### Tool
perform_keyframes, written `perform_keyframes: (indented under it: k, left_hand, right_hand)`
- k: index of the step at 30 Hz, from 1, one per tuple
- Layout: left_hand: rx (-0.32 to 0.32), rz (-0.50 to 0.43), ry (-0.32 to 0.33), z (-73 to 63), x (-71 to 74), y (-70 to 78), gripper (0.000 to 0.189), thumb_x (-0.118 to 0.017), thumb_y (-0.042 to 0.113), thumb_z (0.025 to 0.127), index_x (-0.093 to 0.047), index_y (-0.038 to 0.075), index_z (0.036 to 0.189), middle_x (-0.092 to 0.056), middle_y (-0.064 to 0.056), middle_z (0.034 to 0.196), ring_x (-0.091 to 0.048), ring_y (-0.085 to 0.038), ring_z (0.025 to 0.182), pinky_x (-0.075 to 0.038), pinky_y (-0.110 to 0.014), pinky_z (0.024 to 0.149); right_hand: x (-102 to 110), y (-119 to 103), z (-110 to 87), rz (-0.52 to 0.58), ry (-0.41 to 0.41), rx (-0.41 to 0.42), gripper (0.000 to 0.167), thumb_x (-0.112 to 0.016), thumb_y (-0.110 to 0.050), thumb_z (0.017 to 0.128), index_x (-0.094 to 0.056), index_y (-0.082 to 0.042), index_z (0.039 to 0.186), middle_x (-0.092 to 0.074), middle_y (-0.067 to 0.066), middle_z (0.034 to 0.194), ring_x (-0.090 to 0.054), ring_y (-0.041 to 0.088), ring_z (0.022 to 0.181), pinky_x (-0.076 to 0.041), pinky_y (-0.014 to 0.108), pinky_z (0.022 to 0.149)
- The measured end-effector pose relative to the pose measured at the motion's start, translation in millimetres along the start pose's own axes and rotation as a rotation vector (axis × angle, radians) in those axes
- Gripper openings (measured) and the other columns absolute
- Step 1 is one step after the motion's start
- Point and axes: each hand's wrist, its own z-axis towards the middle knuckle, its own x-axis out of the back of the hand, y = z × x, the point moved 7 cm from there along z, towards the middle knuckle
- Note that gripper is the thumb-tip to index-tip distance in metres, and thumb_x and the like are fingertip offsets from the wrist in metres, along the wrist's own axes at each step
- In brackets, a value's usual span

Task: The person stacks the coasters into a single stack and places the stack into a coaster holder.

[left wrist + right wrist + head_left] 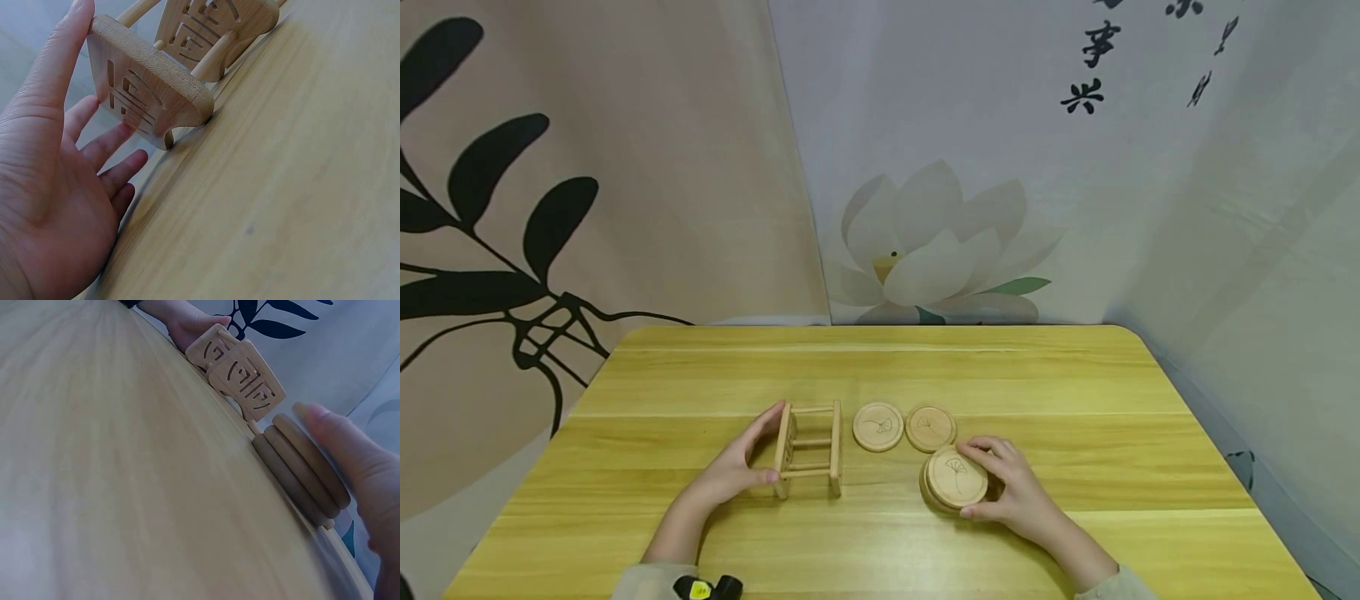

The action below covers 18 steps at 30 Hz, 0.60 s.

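On the left, a small wooden coaster rack (808, 444) stands with two slotted side panels joined by round rods. My left hand (741, 467) holds its left panel, thumb at the near edge and forefinger at the far corner. Up close in the left wrist view, the panel (147, 87) shows cut-out slots, and the other fingers lie by its outer face. To the right, round wooden coasters are stacked, three layers showing in the right wrist view. My right hand (1011, 487) grips the top coaster (957, 477), engraved with a leaf, thumb and fingers at opposite edges.
Two more engraved coasters, a left one (878, 427) and a right one (931, 428), lie flat between rack and stack, the right one close behind the stack. The wooden table (880, 367) ends at a printed fabric backdrop (940, 125).
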Motion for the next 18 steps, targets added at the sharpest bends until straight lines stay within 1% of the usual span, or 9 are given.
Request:
perform_keyframes:
  k: [5,11,18]
  left_hand:
    - [0.002,-0.001,0.001,-0.1,0.2,-0.3,0.099,-0.08,0.026,0.078,-0.018,0.018,0.154,-0.029,-0.019,0.151,-0.02,-0.046,0.136,-0.004,-0.075,0.099]
    - [-0.003,0.001,-0.001,0.2,-0.2,-0.2,0.098,-0.08,0.025,0.079,-0.018,0.018,0.154,-0.029,-0.02,0.15,-0.02,-0.046,0.135,-0.005,-0.075,0.099]
    - [0.017,0.005,-0.002,0.2,-0.9,2.0,0.099,-0.08,0.017,0.078,-0.018,0.019,0.155,-0.028,-0.02,0.151,-0.018,-0.047,0.136,-0.006,-0.076,0.098]
  right_hand:
    - [-2.0,-1.5,0.4,-0.004,-0.015,0.007,0.086,-0.087,-0.04,0.06,-0.056,-0.008,0.134,-0.05,-0.002,0.132,-0.041,0.02,0.12,-0.035,0.058,0.093]
    - [-4.1,-0.1,0.5,-0.003,-0.027,-0.01,0.087,-0.087,-0.043,0.06,-0.056,-0.01,0.134,-0.049,-0.005,0.132,-0.04,0.02,0.121,-0.035,0.058,0.094]
    - [-4.8,-0.2,0.5,-0.009,-0.032,-0.009,0.087,-0.086,-0.044,0.061,-0.056,-0.009,0.135,-0.049,-0.004,0.133,-0.04,0.02,0.121,-0.034,0.058,0.094]
